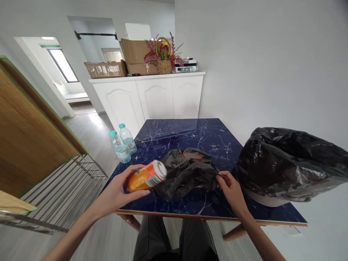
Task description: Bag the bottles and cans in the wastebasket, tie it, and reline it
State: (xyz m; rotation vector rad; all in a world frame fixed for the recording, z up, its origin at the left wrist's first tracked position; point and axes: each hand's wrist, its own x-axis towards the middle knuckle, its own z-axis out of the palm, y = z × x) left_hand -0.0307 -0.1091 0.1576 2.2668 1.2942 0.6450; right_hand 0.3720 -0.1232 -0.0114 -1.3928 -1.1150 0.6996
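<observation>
An orange drink can lies tilted in my left hand, whose fingers and thumb wrap round it above the table's near left part. To its right, a crumpled black plastic bag rests on the table, with something reddish-brown showing at its top. My right hand pinches the right edge of this bag between thumb and fingers. Farther right stands a bin lined with a larger black bag, its mouth gaping; the bin's inside is hidden.
Two water bottles with teal caps stand at the left edge of the dark blue marbled table. Beyond it is a white cabinet bearing cardboard boxes and a flower basket. A metal rack stands at left.
</observation>
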